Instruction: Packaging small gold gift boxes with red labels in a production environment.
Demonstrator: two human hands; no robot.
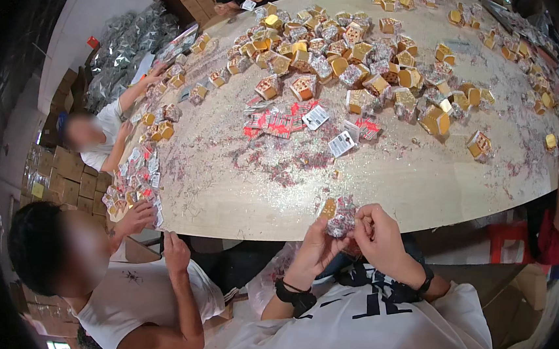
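Observation:
At the near edge of the table, both my hands are closed around one small house-shaped ornament (338,220), with a gold face and a silver-and-red glittery side. My left hand (313,250) supports it from below and the left. From the right, my right hand (381,243) pinches at its lower side with bent fingers; whatever small part lies between those fingertips is hidden. Beyond my hands lie red-and-white printed cards (274,123) and white tags (342,144). A large heap of similar gold and glittery house ornaments (361,53) covers the far middle of the table.
Glitter and red scraps litter the pale table (225,196). On my left, a co-worker's hand (137,218) reaches by a pile of cards (136,179). Other people sit around the table. Brown cartons (66,171) and silvery bags (128,48) are stacked at the left; a red stool (507,241) stands right.

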